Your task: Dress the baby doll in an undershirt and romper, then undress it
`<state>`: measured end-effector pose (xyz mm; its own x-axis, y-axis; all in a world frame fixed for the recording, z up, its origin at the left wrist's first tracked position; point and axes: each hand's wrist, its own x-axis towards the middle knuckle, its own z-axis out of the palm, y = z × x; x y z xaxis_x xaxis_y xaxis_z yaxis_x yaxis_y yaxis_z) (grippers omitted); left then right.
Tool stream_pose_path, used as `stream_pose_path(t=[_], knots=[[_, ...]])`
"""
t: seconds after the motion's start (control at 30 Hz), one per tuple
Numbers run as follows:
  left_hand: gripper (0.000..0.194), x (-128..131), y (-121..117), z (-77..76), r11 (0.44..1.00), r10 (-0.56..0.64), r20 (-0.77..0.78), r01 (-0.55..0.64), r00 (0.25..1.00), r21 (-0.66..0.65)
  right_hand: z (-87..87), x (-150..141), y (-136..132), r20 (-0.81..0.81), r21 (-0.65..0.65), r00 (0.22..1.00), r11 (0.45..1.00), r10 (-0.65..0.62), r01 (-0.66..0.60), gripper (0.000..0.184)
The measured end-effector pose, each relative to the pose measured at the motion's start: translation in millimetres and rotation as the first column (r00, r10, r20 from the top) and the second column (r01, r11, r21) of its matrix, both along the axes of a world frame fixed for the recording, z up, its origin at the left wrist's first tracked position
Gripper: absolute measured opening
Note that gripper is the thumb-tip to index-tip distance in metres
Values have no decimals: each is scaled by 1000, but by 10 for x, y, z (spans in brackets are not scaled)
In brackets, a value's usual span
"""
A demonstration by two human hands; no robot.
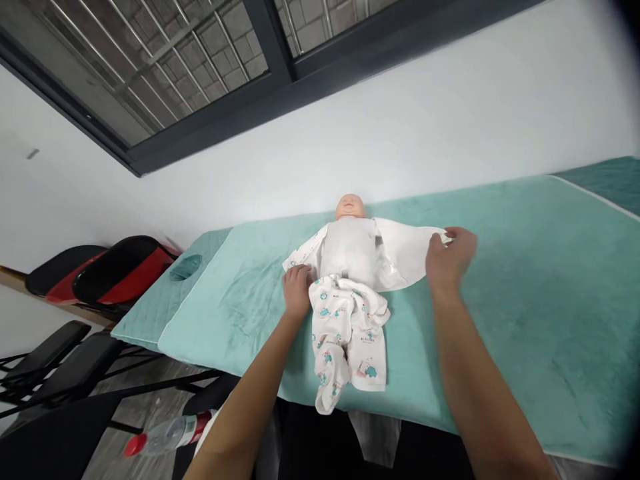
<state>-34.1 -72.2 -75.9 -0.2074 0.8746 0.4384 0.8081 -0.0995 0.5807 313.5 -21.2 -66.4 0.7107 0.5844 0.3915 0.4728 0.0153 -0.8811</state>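
Observation:
A baby doll (351, 207) lies on its back on the green-covered bed (235, 300), head toward the wall. Its white baby shirt (407, 252) is spread open, showing the pale torso (349, 250). My right hand (453, 260) pinches the outer edge of the shirt's right-hand side and holds it stretched out sideways. On the other side, my left hand (297, 290) is curled at the end of the printed sleeve (313, 250); its fingertips are partly hidden. Printed baby pants (345, 320) cover the doll's lower body, bunched at the waist, with one leg bent inward.
A white wall (400, 133) and a dark-framed window (210, 120) rise behind the bed. Toward the left end, the bed has a face hole (185, 267). Black-and-red chairs (120, 273) stand at left, and a red-capped plastic bottle (170, 433) is at lower left.

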Motion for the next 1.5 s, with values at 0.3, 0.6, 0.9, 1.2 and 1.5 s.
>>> stream_pose_path(t=[0.3, 0.6, 0.9, 1.2, 1.5], knots=[[32, 113, 629, -47, 968, -241, 0, 240, 971, 77, 111, -748, -265, 116, 1, 636, 640, 763, -768, 17], [36, 196, 853, -146, 964, -201, 188, 160, 961, 212, 207, -750, -377, 95, -226, 442, 451, 892, -863, 27], [18, -66, 541, 225, 674, -440, 766, 736, 469, -63, 364, -898, -540, 387, -418, 102, 273, 916, -866, 25], [20, -169, 607, 265, 492, -566, 759, 871, 323, -4, 449, -917, -568, 308, -494, -110, 60, 945, -867, 13], [26, -8, 572, 347, 372, -755, 557, 926, 345, -70, 488, -1121, -280, 692, -300, 392, 735, 607, -608, 10]])
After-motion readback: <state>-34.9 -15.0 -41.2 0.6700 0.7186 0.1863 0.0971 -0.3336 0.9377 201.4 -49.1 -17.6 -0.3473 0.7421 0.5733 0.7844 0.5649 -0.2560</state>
